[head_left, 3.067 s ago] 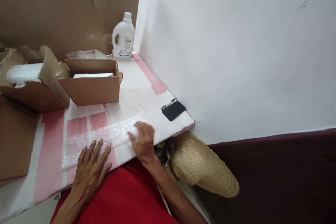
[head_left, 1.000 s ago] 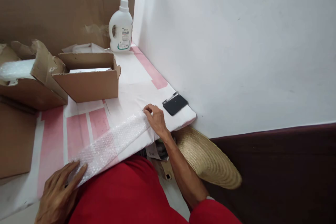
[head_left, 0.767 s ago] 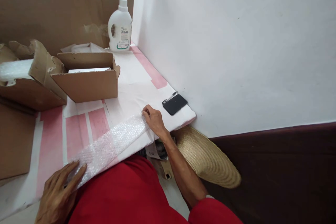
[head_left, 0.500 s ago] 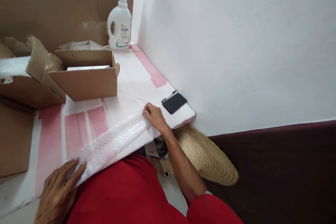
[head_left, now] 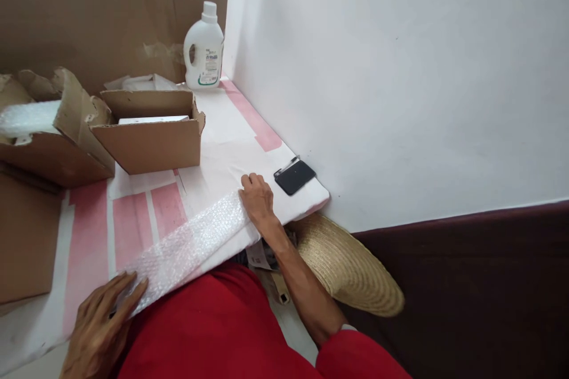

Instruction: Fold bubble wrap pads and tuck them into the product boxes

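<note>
A long strip of bubble wrap [head_left: 191,246] lies slantwise near the front edge of the pink-and-white table [head_left: 231,130]. My left hand [head_left: 104,320] presses its near-left end with fingers spread flat. My right hand [head_left: 256,200] grips its far-right end. A black phone [head_left: 294,176] lies just to the right of my right hand, near the wall.
Two open cardboard boxes [head_left: 151,133] [head_left: 48,130] stand at the back left, one holding more bubble wrap [head_left: 29,118]. A white detergent bottle [head_left: 203,50] stands in the corner. A straw hat [head_left: 351,266] lies under the table's right end. Cardboard sheets line the back.
Both hands earlier lay close together on the flat wrap; they have since moved apart to its two ends. In the last second my right hand shifted slightly along the far end.
</note>
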Available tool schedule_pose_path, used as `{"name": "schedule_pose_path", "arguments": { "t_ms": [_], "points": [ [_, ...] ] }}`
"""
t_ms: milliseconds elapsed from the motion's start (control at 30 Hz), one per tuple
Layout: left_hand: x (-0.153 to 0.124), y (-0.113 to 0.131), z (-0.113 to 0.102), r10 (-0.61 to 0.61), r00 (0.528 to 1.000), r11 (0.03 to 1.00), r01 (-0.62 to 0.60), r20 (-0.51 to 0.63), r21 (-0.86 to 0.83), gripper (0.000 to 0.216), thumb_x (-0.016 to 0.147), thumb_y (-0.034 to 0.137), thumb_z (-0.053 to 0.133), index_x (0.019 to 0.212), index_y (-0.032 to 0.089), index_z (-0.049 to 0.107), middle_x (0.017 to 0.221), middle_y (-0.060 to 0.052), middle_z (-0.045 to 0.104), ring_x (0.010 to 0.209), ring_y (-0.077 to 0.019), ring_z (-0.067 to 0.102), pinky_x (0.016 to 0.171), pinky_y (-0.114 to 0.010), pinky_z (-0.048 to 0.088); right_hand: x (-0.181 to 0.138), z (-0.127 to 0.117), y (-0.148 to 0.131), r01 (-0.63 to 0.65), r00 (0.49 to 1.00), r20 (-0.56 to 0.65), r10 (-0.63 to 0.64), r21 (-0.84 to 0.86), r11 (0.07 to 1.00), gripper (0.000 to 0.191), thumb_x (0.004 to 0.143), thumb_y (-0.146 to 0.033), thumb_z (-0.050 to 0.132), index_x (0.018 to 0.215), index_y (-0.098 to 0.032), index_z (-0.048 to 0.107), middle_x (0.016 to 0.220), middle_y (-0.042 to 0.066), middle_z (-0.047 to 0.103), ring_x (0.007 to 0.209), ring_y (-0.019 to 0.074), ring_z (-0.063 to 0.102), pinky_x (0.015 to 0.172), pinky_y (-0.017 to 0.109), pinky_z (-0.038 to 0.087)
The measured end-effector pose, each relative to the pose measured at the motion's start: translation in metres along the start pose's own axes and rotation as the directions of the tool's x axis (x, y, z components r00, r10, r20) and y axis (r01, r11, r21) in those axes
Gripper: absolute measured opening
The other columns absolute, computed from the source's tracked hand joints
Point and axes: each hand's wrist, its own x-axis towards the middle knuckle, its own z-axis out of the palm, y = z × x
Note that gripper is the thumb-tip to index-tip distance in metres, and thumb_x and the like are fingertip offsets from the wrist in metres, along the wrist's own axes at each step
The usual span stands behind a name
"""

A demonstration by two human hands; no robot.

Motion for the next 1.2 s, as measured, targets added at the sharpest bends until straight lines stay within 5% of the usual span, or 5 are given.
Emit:
{"name": "schedule_pose_path", "arguments": {
  "t_ms": [200, 500, 800, 1067, 1200],
  "points": [
    [-0.002, -0.014, 0.007, 0.079, 0.996, 0.997, -0.079, -0.030, 0.005, 0.063, 0.085, 0.008, 0.048, 0.143, 0.032, 0.051, 0.127, -0.010, 0.067, 0.121, -0.0301, 0.060, 0.098, -0.044, 0.043, -0.056, -0.011, -0.016, 0.288, 0.949, -0.171, -0.266, 0.119, 0.950, 0.021, 0.104, -0.029, 0.050, 0.113, -0.019, 0.066, 0.107, 0.012, 0.069, 0.103, 0.0272, 0.061, 0.093, 0.041, 0.048],
    [-0.005, -0.023, 0.004, 0.096, 0.993, 0.995, -0.094, 0.070, -0.028, 0.064, 0.082, 0.009, 0.053, 0.142, 0.031, 0.053, 0.133, -0.010, 0.066, 0.117, -0.0270, 0.063, 0.096, -0.039, 0.044, -0.111, 0.028, -0.004, 0.435, 0.900, -0.028, -0.434, 0.059, 0.899, 0.071, 0.095, -0.051, 0.064, 0.149, -0.009, 0.045, 0.152, 0.023, 0.049, 0.145, 0.0351, 0.041, 0.116, 0.053, 0.038],
    [0.004, -0.031, 0.001, 0.181, 0.983, 0.983, -0.181, 0.033, -0.005, 0.051, 0.081, 0.013, 0.053, 0.130, 0.026, 0.060, 0.123, -0.009, 0.072, 0.114, -0.0272, 0.065, 0.098, -0.041, 0.044, -0.130, 0.037, -0.034, 0.625, 0.781, -0.123, -0.613, 0.156, 0.765, 0.050, 0.097, -0.057, 0.057, 0.124, -0.015, 0.062, 0.113, 0.013, 0.072, 0.105, 0.0282, 0.061, 0.085, 0.042, 0.050],
    [0.117, 0.018, -0.053, 0.383, 0.923, 0.914, -0.386, -0.046, -0.125, 0.033, 0.088, 0.011, 0.054, 0.118, 0.021, 0.063, 0.104, -0.005, 0.075, 0.100, -0.0190, 0.066, 0.103, -0.036, 0.043, -0.144, 0.065, -0.043, 0.538, 0.833, -0.309, -0.458, 0.261, 0.802, 0.038, 0.093, -0.058, 0.063, 0.101, -0.021, 0.066, 0.107, 0.008, 0.074, 0.104, 0.0272, 0.064, 0.084, 0.044, 0.049],
    [0.194, 0.055, -0.050, 0.469, 0.882, 0.863, -0.469, -0.045, -0.188, 0.028, 0.095, 0.010, 0.051, 0.117, 0.023, 0.063, 0.100, -0.004, 0.073, 0.097, -0.0174, 0.065, 0.104, -0.038, 0.042, -0.145, 0.063, -0.047, 0.409, 0.905, -0.281, -0.318, 0.372, 0.834, 0.025, 0.098, -0.042, 0.054, 0.082, -0.027, 0.067, 0.096, 0.004, 0.075, 0.097, 0.0265, 0.067, 0.078, 0.045, 0.050]
  ]
}}
